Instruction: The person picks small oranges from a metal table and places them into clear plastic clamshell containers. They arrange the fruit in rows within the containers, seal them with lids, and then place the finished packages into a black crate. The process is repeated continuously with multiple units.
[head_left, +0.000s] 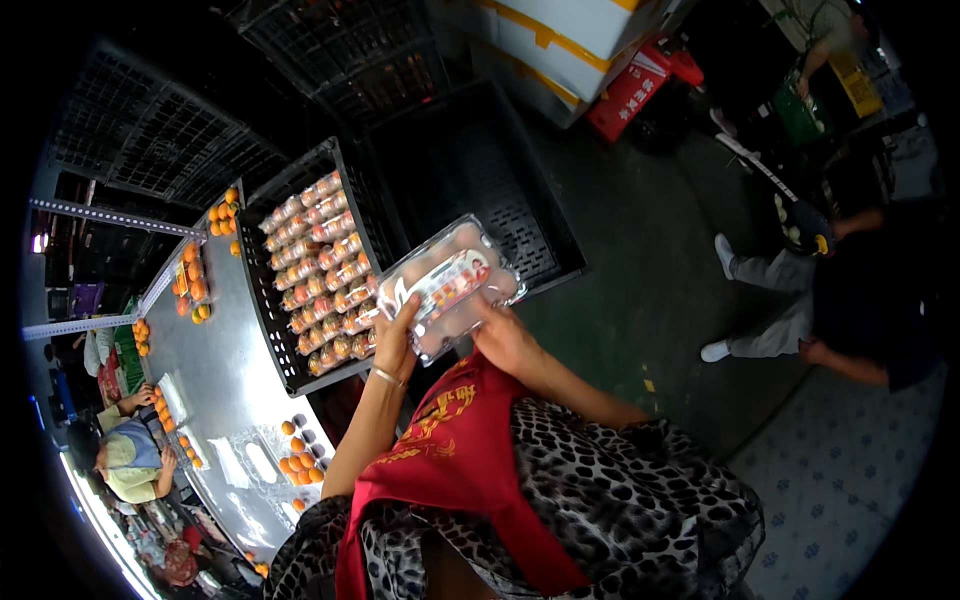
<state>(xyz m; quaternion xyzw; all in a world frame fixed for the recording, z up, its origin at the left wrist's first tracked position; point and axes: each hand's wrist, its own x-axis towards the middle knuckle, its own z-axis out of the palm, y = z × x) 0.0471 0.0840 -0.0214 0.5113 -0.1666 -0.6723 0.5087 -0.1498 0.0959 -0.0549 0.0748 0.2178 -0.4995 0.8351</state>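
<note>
Between my two hands is a clear plastic clamshell pack (450, 289) of round, pale orange-pink fruit, with a printed label on its upper face. My left hand (396, 341) grips its near left side, the thumb lying over the lid. On the right, my right hand (504, 334) holds the near right edge. Beyond my left hand a black plastic crate (289, 375) stands on the metal table, lined with rows of clear packs of orange fruit (322, 277). A larger black crate (517, 232) lies past the pack, its slotted floor visible.
Loose orange fruit (300, 461) and fruit trays rest on the metal table (225, 322). A co-worker (131, 457) works at its far side. White boxes with yellow tape (555, 52) are stacked ahead, beside a red pallet jack (630, 94). Another person (855, 300) walks at right.
</note>
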